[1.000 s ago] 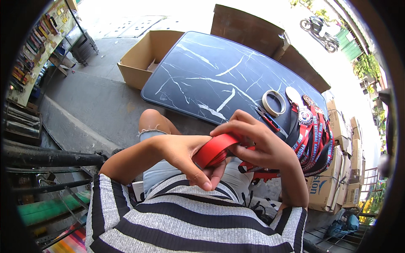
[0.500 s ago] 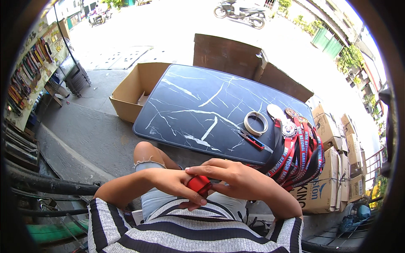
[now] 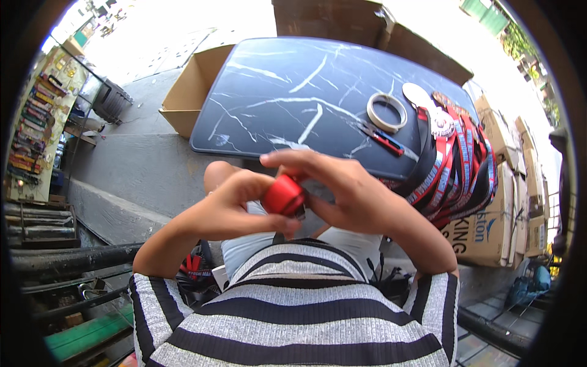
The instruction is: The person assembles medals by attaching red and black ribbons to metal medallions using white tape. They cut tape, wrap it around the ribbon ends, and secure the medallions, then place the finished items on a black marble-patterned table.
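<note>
A glossy red roll, which looks like rolled-up ribbon, sits between the thumb and fingers of my left hand, held over my lap. My right hand arches over its right side, thumb and fingers apart. Its fingertips come close to the roll's top; whether they touch it is hard to see. Beyond my hands, on the dark marble-patterned table, lie a roll of tape and red-and-black cutting pliers. Medals on red and black printed ribbons hang in a bunch over the table's right end.
Open cardboard boxes stand left of the table and behind it. Stacked brown cartons are at the right. A rack of colourful goods lines the far left, with black metal bars nearer my left arm.
Both hands have risen away from my lap with the red roll. My right hand, earlier laid over the left, has spread away from it. The whole view has tilted downward.
</note>
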Action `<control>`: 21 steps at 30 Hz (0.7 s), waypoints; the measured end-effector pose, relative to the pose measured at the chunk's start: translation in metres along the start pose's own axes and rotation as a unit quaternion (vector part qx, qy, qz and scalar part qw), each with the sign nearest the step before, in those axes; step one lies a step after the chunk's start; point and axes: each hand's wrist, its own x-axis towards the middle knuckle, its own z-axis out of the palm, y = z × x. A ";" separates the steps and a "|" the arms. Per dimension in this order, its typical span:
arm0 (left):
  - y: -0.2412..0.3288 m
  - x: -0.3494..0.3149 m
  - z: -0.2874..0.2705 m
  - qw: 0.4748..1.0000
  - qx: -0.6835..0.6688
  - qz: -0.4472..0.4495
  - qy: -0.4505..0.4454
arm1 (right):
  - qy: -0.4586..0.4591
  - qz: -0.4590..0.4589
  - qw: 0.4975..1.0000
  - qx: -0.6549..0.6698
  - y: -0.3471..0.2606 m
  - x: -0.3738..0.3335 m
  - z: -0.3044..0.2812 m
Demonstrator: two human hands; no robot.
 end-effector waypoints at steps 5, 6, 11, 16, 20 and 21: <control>0.018 -0.015 0.007 0.986 -0.054 0.031 0.152 | 0.082 -0.020 0.996 -0.021 0.015 -0.003 0.001; 0.023 -0.018 0.007 0.980 -0.038 0.101 0.166 | 0.075 0.007 0.997 0.013 0.021 -0.011 0.004; 0.063 -0.048 -0.001 0.939 -0.127 0.316 0.040 | -0.026 0.173 0.980 0.091 0.080 -0.053 0.051; 0.080 -0.072 -0.014 0.940 -0.095 0.322 0.063 | 0.013 0.082 0.996 -0.014 0.153 -0.047 0.124; 0.081 -0.086 -0.020 0.928 -0.119 0.326 0.135 | -0.116 0.067 0.982 0.135 0.194 -0.012 0.145; 0.083 -0.090 -0.022 0.925 -0.122 0.328 0.148 | -0.157 0.078 0.975 0.140 0.199 -0.008 0.149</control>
